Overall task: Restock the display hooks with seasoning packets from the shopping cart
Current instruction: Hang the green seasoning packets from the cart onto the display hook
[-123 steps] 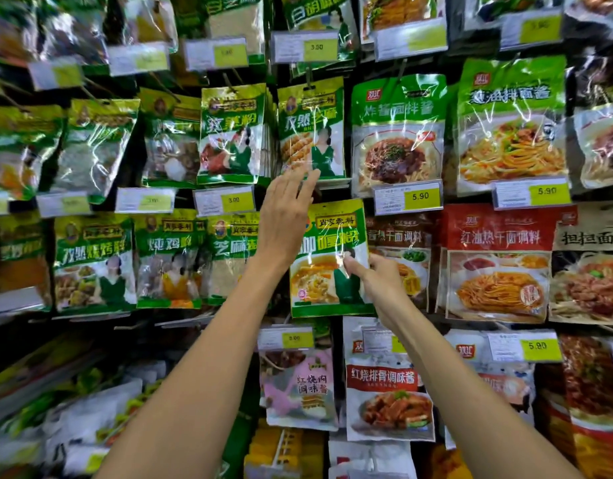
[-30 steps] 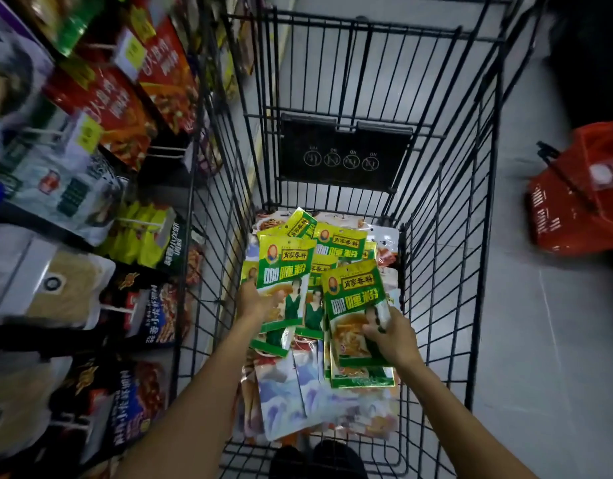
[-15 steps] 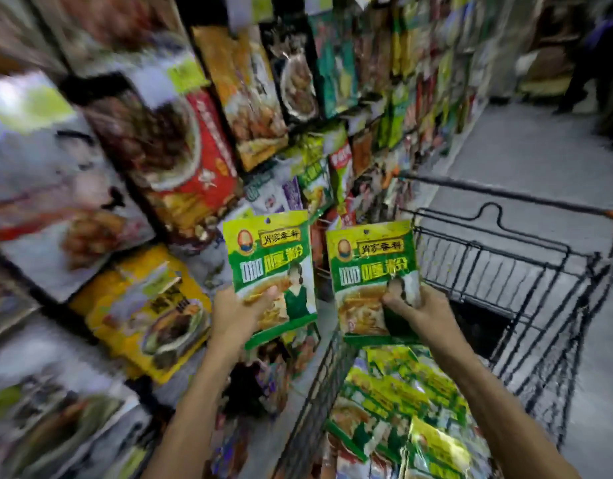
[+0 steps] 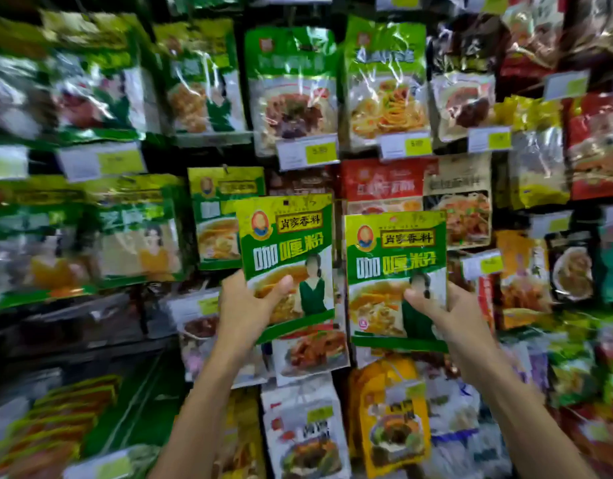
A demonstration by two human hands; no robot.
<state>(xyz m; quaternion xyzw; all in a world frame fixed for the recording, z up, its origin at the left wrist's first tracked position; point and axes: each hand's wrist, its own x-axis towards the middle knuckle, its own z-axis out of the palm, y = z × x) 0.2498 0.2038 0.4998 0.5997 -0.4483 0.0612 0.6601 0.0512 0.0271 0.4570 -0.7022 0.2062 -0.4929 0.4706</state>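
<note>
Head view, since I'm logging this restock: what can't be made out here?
Head view: price label digits, smeared by motion blur.
Head view: fingers of left hand and right hand, behind the left packet and right packet.
Head view: shopping cart, beyond the frame edge.

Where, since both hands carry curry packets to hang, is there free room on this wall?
A dark gap shows above the hung curry packet, below the top row's packets. Another lies lower left, under the green packets. Right of the right hand, sauce packets overlap edge to edge.
</note>
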